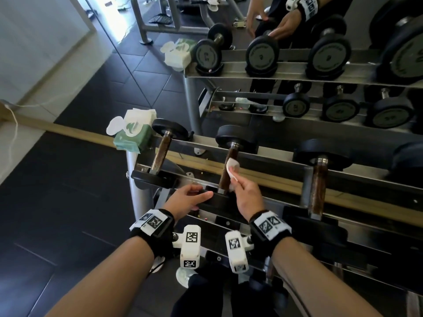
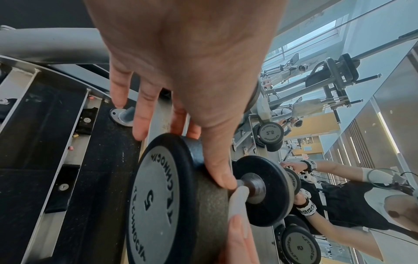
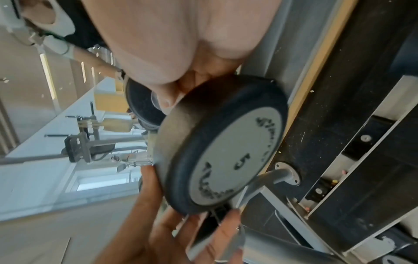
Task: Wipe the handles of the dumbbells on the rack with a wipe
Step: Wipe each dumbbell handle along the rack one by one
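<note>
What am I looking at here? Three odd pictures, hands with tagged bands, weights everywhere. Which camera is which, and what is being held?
No machine: a person wears one camera on the head and one on each wrist. The head view looks down on a dumbbell rack beside a mirror. The right hand pinches a white wipe against the handle of the middle dumbbell. The left hand rests its fingers on that dumbbell's near weight, marked 5 in both wrist views. A green pack of wipes sits on the rack's left end.

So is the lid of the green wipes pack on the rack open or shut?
Open: the green wipes pack has its white lid flipped back, a wipe sticking up from it.
</note>
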Available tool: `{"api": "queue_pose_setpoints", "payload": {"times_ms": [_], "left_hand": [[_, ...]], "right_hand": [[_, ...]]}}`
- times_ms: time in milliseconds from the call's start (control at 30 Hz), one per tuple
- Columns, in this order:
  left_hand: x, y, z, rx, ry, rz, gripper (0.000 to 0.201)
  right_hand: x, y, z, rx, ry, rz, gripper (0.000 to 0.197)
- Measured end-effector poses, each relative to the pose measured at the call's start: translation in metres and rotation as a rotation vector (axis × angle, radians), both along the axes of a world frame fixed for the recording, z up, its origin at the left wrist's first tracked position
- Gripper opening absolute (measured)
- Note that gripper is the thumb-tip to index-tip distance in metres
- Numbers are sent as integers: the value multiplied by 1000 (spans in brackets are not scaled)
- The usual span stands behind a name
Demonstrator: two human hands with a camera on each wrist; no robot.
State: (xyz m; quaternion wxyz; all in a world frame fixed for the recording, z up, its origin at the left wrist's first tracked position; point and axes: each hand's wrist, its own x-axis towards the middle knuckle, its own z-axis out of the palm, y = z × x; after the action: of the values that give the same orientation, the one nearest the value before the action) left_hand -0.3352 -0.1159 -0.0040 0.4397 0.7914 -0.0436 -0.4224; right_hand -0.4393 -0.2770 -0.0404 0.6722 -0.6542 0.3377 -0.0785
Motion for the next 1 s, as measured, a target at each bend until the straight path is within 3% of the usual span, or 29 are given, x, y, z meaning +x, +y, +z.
{"api": "queue_pose_setpoints", "payload": {"times_ms": [300,400,533,667,800,1000], "left_hand": [[2,-3,2,2,-11,-4,50],[3,-4,3,6,-10,-8,49],[2,-4,3,3,-3,-1,49],[0,-3,4,-4,3,-7,51],[0,-3,5,4,-1,-11,50],[0,-2,4,2,7,3,52]], "right_hand": [[-3,-3,9,-152,53,228,51],[9,-10,12,-196,50,139,46],[18,-23,20,-24,4,4,30],[3,-36,17,22,13,-56,22],[13,-45,10,-58,-5,-185,34],[26,-32,8,-32,-24,-91,32]]}}
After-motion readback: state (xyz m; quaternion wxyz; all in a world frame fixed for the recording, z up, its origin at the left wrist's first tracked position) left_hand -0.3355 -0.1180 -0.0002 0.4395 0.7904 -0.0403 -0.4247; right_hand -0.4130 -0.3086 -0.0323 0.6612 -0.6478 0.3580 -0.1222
